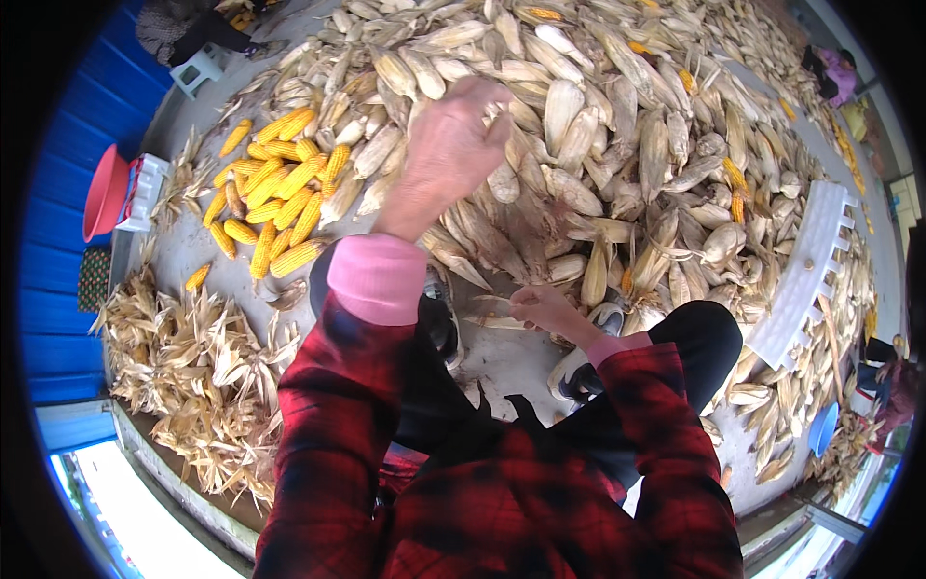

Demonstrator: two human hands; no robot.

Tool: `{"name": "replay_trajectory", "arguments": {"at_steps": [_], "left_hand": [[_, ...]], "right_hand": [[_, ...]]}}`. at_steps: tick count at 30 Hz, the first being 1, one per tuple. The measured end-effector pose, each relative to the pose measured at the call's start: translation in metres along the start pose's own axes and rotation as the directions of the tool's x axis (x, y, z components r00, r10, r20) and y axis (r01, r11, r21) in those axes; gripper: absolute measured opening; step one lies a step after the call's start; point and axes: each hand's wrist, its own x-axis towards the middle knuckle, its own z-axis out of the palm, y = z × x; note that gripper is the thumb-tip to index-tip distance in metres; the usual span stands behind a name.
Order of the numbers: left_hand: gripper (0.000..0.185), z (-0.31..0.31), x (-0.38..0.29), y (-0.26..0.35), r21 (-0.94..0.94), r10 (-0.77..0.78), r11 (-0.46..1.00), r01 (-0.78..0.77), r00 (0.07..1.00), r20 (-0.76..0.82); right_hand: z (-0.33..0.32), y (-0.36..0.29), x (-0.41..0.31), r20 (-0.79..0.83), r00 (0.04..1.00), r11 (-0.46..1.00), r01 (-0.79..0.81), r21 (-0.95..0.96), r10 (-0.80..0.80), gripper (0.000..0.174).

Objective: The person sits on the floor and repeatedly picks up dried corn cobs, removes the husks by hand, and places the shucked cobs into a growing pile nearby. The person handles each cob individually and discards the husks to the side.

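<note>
My left hand (463,137) is stretched out over a large pile of unhusked corn ears (571,130), its fingers curled and blurred. Whether it grips an ear is hidden by the back of the hand. Low between my knees, my right hand (546,311) has its fingers closed at a thin pale strip (495,298) that points left; its material is unclear. Bare yellow corn cobs (289,181) lie heaped on the concrete floor to the left of my left forearm. Dry husks (210,376) form a mound closer to me on that side.
My shoes (579,376) stand at the pile's near edge. A white plastic panel with a toothed edge (803,268) lies across the corn at right. At left are a red basin (107,192) and a pale stool (197,70) near a seated person. Other people sit at the right rim, near a blue basin (823,428).
</note>
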Motion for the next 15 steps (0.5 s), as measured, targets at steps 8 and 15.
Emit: {"name": "replay_trajectory", "arguments": {"at_steps": [8, 15], "left_hand": [[0.02, 0.008, -0.009, -0.003, 0.01, 0.046, 0.999, -0.046, 0.999, 0.01], [0.018, 0.004, -0.001, 0.005, -0.08, -0.029, 0.996, 0.032, 0.999, 0.044]], "right_hand": [[-0.045, 0.025, 0.075, -0.506, 0.858, 0.992, 0.035, -0.121, -0.092, 0.035], [-0.112, -0.027, 0.166, -0.65, 0.579, 0.799, 0.005, -0.602, -0.493, 0.05]]}}
